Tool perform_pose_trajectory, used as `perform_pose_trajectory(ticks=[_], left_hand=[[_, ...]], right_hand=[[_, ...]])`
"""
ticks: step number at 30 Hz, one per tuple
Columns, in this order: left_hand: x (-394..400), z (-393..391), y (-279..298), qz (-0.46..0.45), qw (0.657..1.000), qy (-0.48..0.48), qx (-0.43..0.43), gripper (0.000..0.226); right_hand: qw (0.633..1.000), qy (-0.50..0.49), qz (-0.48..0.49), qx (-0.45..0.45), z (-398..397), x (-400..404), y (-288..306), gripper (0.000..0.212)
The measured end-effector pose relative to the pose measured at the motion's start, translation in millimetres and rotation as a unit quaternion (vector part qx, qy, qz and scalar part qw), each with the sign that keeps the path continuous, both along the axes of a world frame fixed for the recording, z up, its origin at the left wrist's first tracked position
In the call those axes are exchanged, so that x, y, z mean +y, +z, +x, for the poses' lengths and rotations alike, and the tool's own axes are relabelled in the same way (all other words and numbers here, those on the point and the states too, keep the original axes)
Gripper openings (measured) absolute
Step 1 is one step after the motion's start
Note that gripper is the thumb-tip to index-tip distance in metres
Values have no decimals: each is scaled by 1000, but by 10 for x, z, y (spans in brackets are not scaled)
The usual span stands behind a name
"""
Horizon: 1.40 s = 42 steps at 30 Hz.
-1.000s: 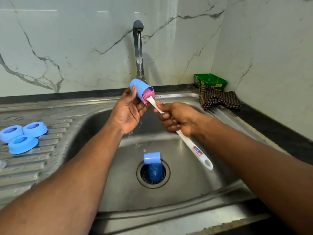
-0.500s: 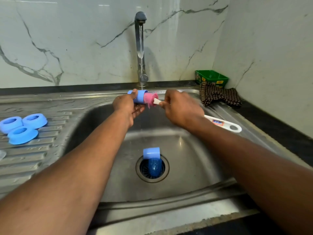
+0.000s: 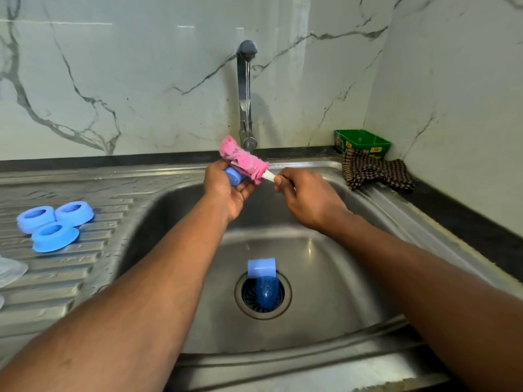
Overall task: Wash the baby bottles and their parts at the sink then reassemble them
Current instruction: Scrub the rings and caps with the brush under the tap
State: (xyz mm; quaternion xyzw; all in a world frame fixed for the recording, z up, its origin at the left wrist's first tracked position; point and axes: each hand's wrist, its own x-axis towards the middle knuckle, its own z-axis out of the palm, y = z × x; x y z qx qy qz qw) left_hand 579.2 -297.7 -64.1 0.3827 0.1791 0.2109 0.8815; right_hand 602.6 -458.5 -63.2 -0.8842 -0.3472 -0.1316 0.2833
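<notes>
Two hands: left hand [image 3: 226, 190] cups blue cap [image 3: 234, 176], right hand [image 3: 308, 199] grips pink brush [image 3: 244, 161]

Pink sponge brush [image 3: 244, 160]; blue cap [image 3: 234, 176]; blue rings [image 3: 55, 225]; green box [image 3: 361, 142]; checked cloth [image 3: 373, 171].

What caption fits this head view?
Left hand holds blue cap; right hand works pink sponge brush under running tap.

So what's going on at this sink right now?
A person is washing baby bottle parts. The left hand holds a small blue cap; the right hand grips a brush with a pink sponge head laid across it, under the running tap. Another blue piece lies at the drain, three blue rings on the drainboard.
</notes>
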Motion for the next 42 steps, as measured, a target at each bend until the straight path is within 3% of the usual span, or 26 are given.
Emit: perform_pose_trajectory(ticks=[8,12,15,18,22,27,30,34,38,42], left_hand=[[-29,-62,83,-7,999,-31,-31,34],[-166,-108,165,-25,996,-66,-49,36],[-295,-189,179,4,998,-61,-17,36],[-337,-318,164,24,998,-54,36,41],[-314,-567,199,56,996,-35,55,31],[-386,-754,236,10,997,-42,67,41],[-403,-732,254,3,998,-40,56,41],[-353,-655,252,-5,998,-28,50,44],[-288,-629,210,9,997,-43,60,57],[-209,-608,201,23,997,-72,18,37]], right_hand=[[1000,-20,-18,2,40,-61,30,27],[1000,-16,22,11,75,-161,67,26],[1000,12,21,9,-49,-193,119,25],[998,-48,44,19,-131,-156,217,32],[998,44,36,31,-371,-167,280,35],[998,5,62,-19,-454,-176,321,34],[995,7,16,-96,-505,-182,218,34],[993,-5,14,-118,-483,-236,173,38],[999,1,25,-46,-495,-174,140,37],[999,3,31,13,-455,-155,133,42]])
